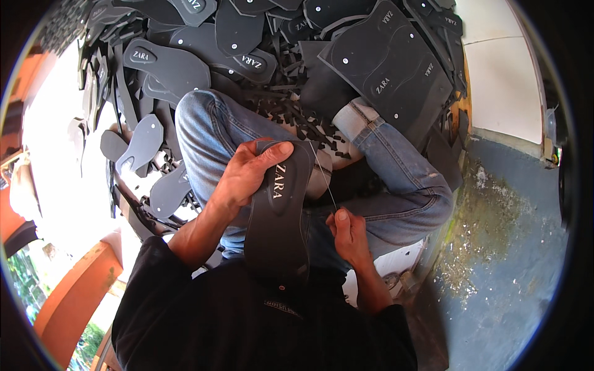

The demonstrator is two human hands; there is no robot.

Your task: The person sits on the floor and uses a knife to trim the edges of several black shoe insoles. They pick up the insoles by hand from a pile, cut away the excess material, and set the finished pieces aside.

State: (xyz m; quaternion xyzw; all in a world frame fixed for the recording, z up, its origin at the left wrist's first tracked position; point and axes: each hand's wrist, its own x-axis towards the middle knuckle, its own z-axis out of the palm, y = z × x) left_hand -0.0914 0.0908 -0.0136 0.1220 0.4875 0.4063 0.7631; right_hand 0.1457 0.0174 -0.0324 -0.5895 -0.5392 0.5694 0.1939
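We're holding black insole (275, 229) at frame's centre, left grip (245, 176) pinching its top end; right grip (350, 240) pinching thin blade-like tool (325, 177). Apparently we're trimming edge; next move probably calling for steady outline-following stroke.

Head fisheye looks down, seemingly near hands (244, 176) (351, 240).
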